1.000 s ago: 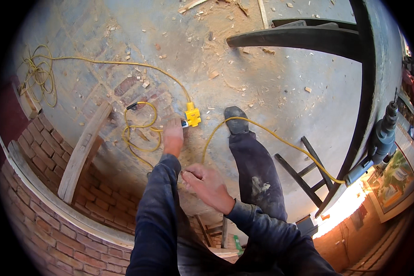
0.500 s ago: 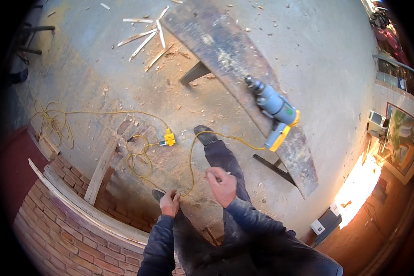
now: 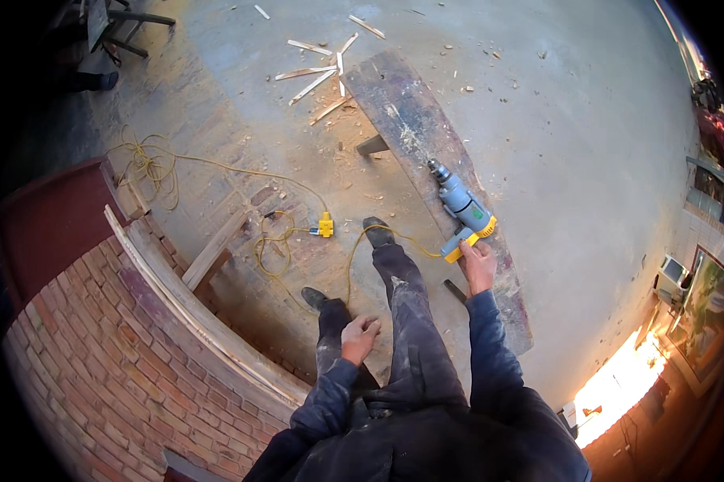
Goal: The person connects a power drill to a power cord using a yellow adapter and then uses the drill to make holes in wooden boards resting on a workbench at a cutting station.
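Observation:
A blue-grey and yellow power drill (image 3: pixel 461 199) lies on its side on a long, narrow, worn wooden bench (image 3: pixel 507 289), its chuck toward the far left. My right hand (image 3: pixel 480 269) is at the lower end of the drill's handle, with thumb and fingers closed on it. From that end a yellow cord (image 3: pixel 414 238) runs left past my shoe and down to the floor. My left hand (image 3: pixel 360 338) hangs over my left leg, thumb and fingers drawn together; I cannot make out anything in them.
On the floor, a yellow plug connector (image 3: pixel 326 225) joins the coiled extension cord (image 3: pixel 151 165). Wood strips (image 3: pixel 312 87) and shavings lie beyond the bench. A brick wall (image 3: pixel 137 353) with a curved board (image 3: pixel 193 313) is at left; a stool (image 3: pixel 121 28) stands far left, near someone's shoe.
My right hand has moved right from above my leg to the drill's handle. My left hand has come away from the cord by my left shoe. The view has shifted.

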`<state>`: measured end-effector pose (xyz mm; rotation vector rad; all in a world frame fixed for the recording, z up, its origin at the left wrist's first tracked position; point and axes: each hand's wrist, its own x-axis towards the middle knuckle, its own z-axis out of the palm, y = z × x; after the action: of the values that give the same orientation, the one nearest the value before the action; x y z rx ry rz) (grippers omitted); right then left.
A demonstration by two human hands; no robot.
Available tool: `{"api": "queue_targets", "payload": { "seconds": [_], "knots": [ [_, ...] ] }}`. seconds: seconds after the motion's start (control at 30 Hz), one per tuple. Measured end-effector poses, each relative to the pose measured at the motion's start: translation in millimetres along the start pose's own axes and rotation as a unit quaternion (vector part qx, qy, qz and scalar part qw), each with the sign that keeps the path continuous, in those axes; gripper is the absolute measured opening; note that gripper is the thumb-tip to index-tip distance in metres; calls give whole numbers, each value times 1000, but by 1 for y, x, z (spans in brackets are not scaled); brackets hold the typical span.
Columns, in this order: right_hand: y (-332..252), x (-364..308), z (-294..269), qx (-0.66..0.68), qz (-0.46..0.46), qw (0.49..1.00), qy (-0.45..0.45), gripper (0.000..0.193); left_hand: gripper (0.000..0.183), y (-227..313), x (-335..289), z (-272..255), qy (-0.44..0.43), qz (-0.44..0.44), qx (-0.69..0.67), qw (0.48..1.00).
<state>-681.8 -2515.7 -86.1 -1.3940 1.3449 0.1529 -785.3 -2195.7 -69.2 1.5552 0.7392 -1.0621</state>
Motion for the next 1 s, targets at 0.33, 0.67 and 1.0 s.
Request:
{"api": "queue_targets", "payload": {
  "seconds": [0.33,0.67,1.0],
  "knots": [
    [-13,18,9,-46,-16,997,-55,39,26,97,25,38,-82,18,-115,990],
    [-10,2,7,294,31,940,-172,31,54,253,101,111,-16,135,0,991],
    [-39,-75,-20,114,27,960,-255,44,42,245,101,107,-144,-61,-398,904]
  ]
}}
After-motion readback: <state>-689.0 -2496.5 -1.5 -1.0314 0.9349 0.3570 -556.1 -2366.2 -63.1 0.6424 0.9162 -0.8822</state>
